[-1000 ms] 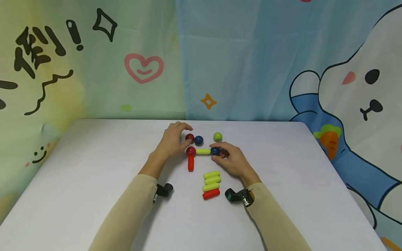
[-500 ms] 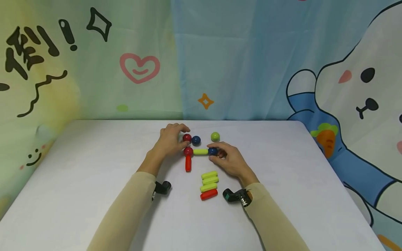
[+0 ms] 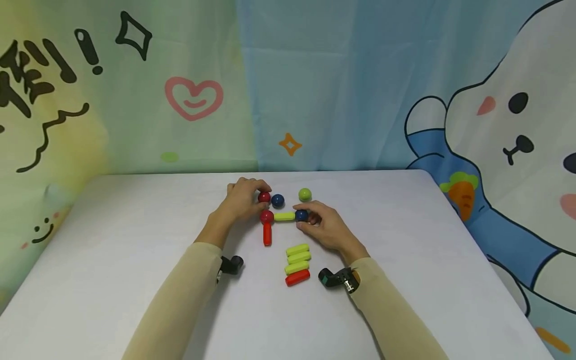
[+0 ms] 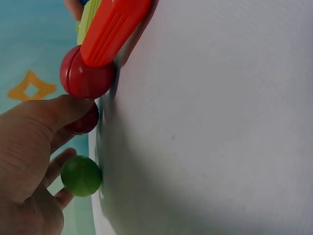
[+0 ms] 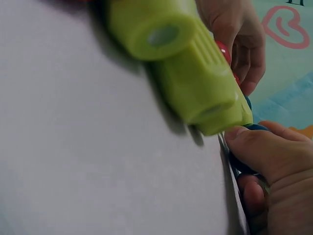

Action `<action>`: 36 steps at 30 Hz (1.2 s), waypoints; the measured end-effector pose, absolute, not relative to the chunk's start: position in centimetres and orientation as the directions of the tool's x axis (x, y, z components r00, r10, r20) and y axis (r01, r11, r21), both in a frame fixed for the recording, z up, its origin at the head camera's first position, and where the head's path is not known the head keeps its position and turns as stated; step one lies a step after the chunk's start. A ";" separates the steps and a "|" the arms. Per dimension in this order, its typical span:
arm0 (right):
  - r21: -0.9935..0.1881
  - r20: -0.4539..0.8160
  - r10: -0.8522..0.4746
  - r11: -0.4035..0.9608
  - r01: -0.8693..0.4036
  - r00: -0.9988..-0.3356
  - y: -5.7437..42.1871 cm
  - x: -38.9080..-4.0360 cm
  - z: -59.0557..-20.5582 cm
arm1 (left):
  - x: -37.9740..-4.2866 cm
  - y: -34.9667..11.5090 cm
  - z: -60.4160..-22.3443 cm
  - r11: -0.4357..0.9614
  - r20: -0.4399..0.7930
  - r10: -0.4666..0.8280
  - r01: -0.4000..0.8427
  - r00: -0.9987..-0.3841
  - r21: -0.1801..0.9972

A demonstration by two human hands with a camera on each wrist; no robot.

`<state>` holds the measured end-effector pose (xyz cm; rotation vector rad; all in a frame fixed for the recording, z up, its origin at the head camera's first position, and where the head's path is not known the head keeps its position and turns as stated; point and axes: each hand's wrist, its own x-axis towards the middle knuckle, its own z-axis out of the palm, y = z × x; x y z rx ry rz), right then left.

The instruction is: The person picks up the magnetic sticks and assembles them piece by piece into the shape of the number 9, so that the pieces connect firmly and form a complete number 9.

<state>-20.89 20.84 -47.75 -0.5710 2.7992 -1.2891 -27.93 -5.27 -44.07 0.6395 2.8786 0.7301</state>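
Observation:
My left hand (image 3: 240, 201) has its thumb and index finger around a loose red ball (image 3: 264, 197), pinching it. Its thumb also lies against a second red ball (image 4: 88, 78), to which a red rod (image 3: 267, 234) and a yellow-green rod (image 3: 284, 216) are joined. At the yellow-green rod's right end sits a blue ball (image 3: 301, 215), pinched between the thumb and index finger of my right hand (image 3: 327, 226). Beneath my left hand, in the left wrist view, lies a dark green ball (image 4: 81, 176); the hand hides it from the head view.
Another blue ball (image 3: 277, 201) stands beside the loose red one, and a light green ball (image 3: 304, 194) is farther back. Nearer me, several yellow-green rods (image 3: 298, 257) and a red rod (image 3: 297, 277) lie in a stack of rows on the white table (image 3: 112, 260).
The head view has shifted slightly, so everything sits a little farther left. Both hands keep their holds, and the pieces stay in the same arrangement.

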 end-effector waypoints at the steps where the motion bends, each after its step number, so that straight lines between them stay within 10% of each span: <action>1: -0.733 0.140 -0.332 0.598 -0.324 -0.933 20.9 -20.9 -47.7 | -27.9 -5.3 -44.0 0.797 0.009 0.420 0.373 -0.908 0.475; 36: -0.463 0.253 -0.525 0.671 -0.579 -0.812 18.7 -20.7 -43.6 | -24.4 -7.9 -40.4 0.758 0.149 0.406 0.423 -0.902 0.496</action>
